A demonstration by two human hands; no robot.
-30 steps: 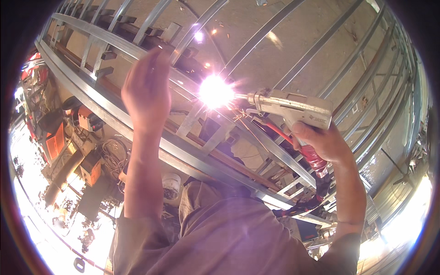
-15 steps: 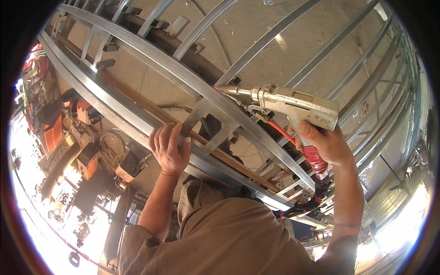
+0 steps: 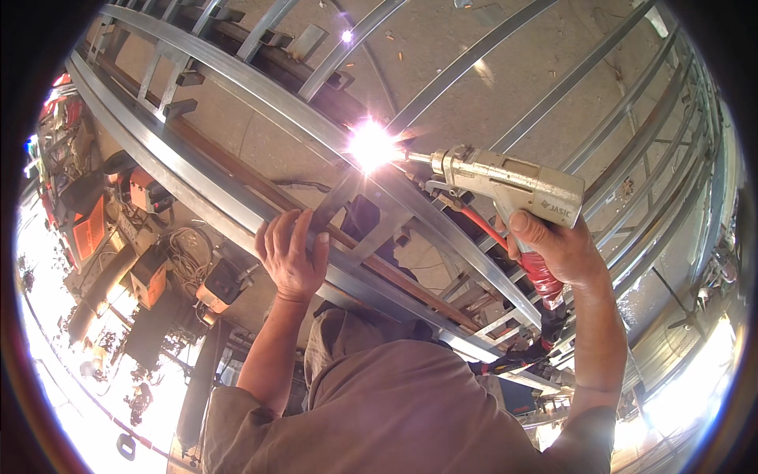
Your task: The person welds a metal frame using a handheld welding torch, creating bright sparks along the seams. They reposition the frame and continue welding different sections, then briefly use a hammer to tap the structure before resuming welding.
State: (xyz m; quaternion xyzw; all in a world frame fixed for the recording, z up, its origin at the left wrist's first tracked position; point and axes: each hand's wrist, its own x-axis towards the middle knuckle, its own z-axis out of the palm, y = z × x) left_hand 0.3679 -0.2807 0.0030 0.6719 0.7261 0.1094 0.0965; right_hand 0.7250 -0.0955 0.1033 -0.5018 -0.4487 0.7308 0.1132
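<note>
My right hand is wrapped round the grip of a pale metal handheld welding gun. Its slim nozzle points left, and a white-violet glare burns at the tip. That glare hides the joint where a crossbar meets a long square steel tube. My left hand lies over the nearer steel tube, fingers stretched across its top, thumb beside a short crosspiece. Red tape covers the gun's cable below my right hand.
Parallel steel bars curve away at the right above a concrete floor. Orange-and-black machines and coiled cable stand at the left. A dark cable runs past my waist.
An intense light has flared at the gun's tip, where only a small red spot showed before. A violet glint appears on a farther bar. Both hands stay almost where they were.
</note>
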